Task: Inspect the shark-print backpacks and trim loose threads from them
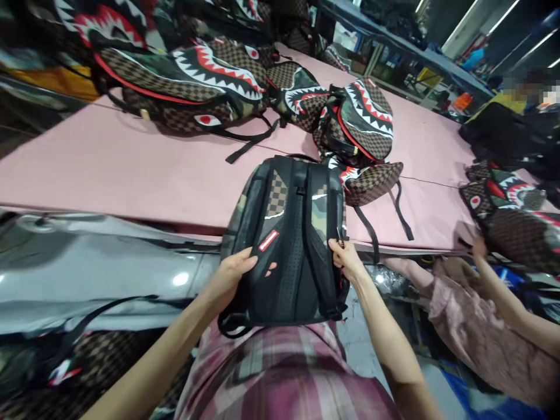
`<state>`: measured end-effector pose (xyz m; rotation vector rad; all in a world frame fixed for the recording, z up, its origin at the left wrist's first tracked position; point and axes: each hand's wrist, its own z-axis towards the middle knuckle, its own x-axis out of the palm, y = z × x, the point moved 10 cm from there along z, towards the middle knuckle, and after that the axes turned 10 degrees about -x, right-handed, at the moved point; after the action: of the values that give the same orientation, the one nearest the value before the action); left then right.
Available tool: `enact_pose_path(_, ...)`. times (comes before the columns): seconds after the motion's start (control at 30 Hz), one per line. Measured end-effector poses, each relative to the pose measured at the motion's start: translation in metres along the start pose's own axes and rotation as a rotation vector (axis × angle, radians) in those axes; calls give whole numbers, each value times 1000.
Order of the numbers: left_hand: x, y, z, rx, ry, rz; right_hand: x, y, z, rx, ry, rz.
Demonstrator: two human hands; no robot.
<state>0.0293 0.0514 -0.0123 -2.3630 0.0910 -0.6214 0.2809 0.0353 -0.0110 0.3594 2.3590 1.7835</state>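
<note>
A black backpack (286, 268) is held upright in front of me, its padded back panel and shoulder straps facing me. Its top leans over the edge of the pink table. My left hand (238, 271) grips the left shoulder strap near a small red label (268, 240), with fingertips showing past the strap's inner edge. On the other side, my right hand (345, 256) is closed on the right strap's outer edge, and scissors or a similar small tool may be in it, too small to tell. The bag's front is hidden.
The pink table (175, 181) bears several checkered shark-mouth backpacks (231, 70) and small shark bags (371, 182). At the right, a co-worker's hand (479, 248) is beside another shark bag (516, 198). More checkered bags (109, 356) lie at the lower left.
</note>
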Motion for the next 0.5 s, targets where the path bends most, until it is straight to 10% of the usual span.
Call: enact_pose_path(0.5, -5, -2, -3, -60, -92, 86, 7, -4, -7, 72, 110, 258)
